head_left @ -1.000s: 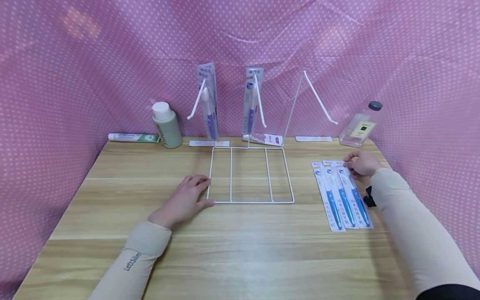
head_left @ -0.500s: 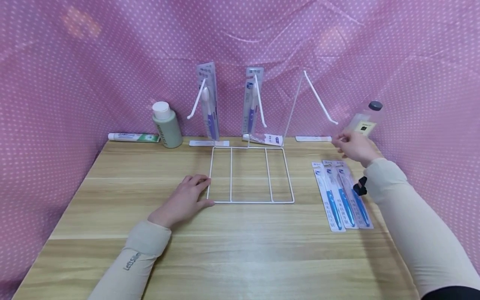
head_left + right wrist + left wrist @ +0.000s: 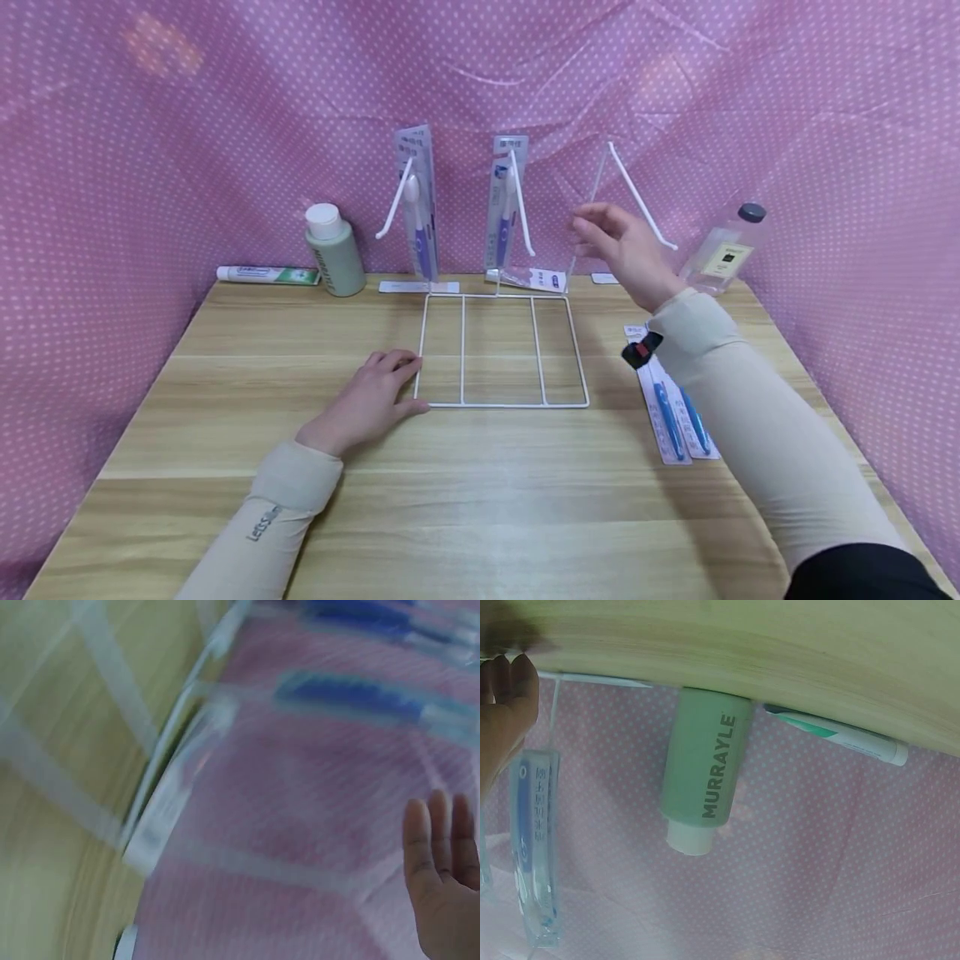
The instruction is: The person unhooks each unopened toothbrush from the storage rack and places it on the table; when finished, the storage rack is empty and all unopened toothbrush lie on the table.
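R hand raised, fingers loose, holding nothing, just beside wire rack's rightmost hook. L hand flat on counter, fingers relaxed, touching rack's front-left corner. Packaged toothbrushes lie on counter under R forearm.

the white wire rack sits on the wooden table, its flat base split into three sections. its upright back has three slanted hooks; two hold packaged toothbrushes, the right hook is bare.
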